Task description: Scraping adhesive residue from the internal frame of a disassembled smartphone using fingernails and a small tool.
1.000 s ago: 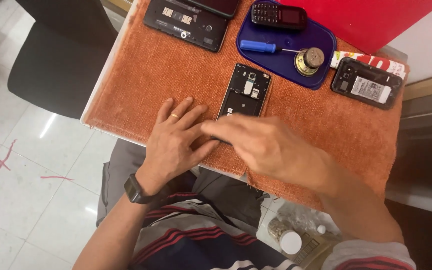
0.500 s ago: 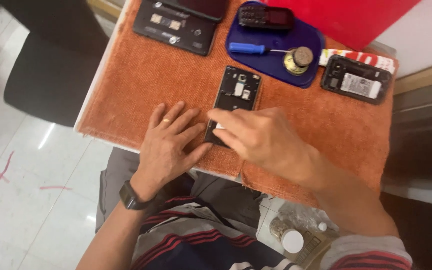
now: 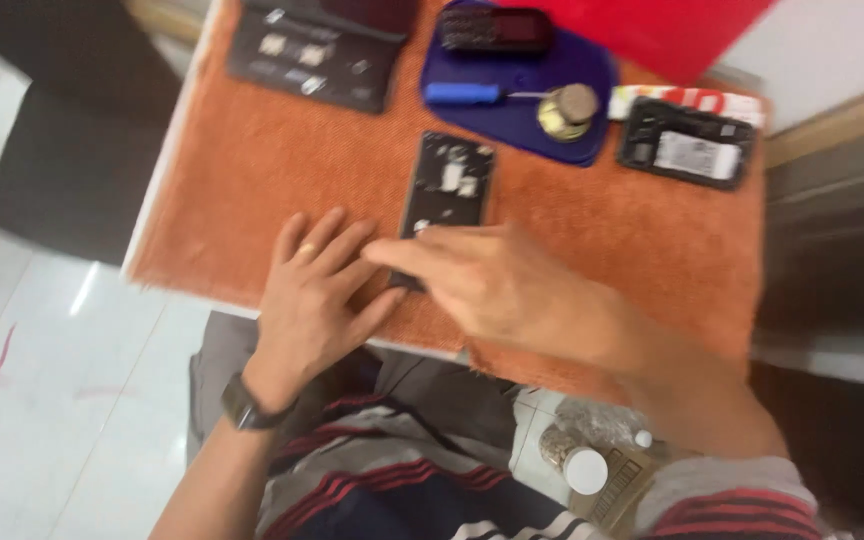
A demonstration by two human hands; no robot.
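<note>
Opened phone (image 3: 447,185) lies on the orange mat (image 3: 252,180), its near end under your fingers. Your left hand (image 3: 312,300) rests flat, fingers spread; your right hand (image 3: 492,285) reaches across, fingers loosely extended over it. Farther off sits a blue screwdriver (image 3: 467,93).

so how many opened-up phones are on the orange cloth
3: one opened phone under the right hand, one at the far right, a larger one at top left. More may be hidden.

Head camera — looking steeply down, close over table (image 3: 252,180).
</note>
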